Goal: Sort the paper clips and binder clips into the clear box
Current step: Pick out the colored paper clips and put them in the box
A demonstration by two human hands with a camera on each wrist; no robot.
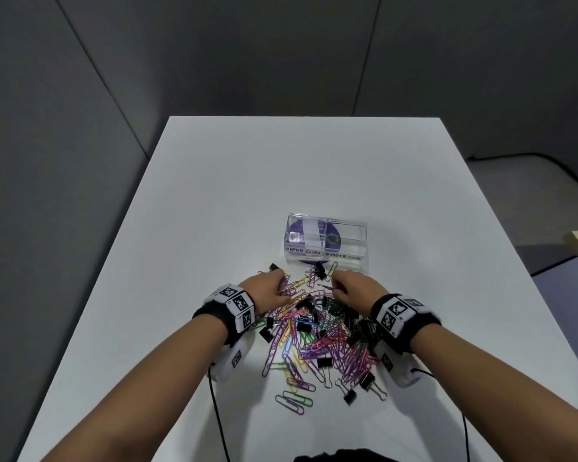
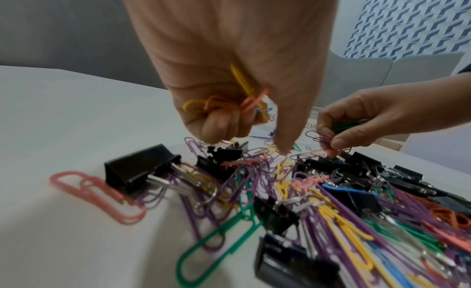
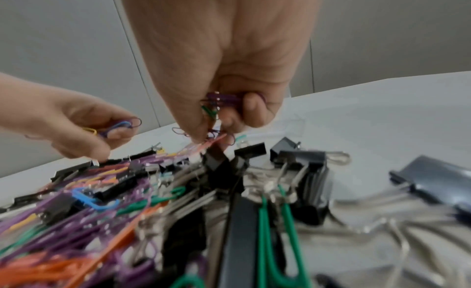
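Observation:
A heap of coloured paper clips [image 1: 314, 341] mixed with black binder clips [image 1: 324, 362] lies on the white table [image 1: 214, 195]. Behind it stands the clear box [image 1: 327, 241], with compartments labelled PAPER CLIPS on the left and BINDER CLIPS on the right. My left hand [image 1: 271, 288] hovers over the heap's far left and grips several yellow and pink paper clips [image 2: 224, 103] in its curled fingers, with one finger pointing down into the heap. My right hand [image 1: 351, 288], over the heap's far right, grips several purple and green paper clips [image 3: 219, 103].
A black binder clip [image 1: 319, 270] and loose paper clips lie right in front of the box. More clips [image 1: 294, 400] are scattered toward the table's near edge. Black cables [image 1: 217, 408] run from both wrist cameras. The table's far half is bare.

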